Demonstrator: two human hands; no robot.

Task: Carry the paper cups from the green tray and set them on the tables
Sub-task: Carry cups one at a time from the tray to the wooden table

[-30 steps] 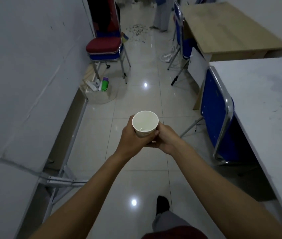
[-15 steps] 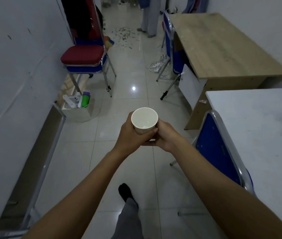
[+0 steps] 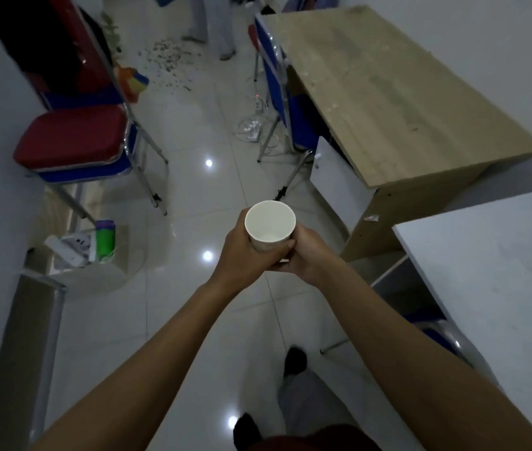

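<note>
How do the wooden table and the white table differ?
The wooden table has a tan, grained top; the white table a plain pale one. The wooden table stands farther along the aisle, the white table nearer, partly out of frame. Both lie right of the aisle.

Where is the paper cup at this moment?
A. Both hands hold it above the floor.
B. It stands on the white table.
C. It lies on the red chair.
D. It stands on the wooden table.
A: the left hand and the right hand hold the paper cup upright over the tiled floor.
</note>
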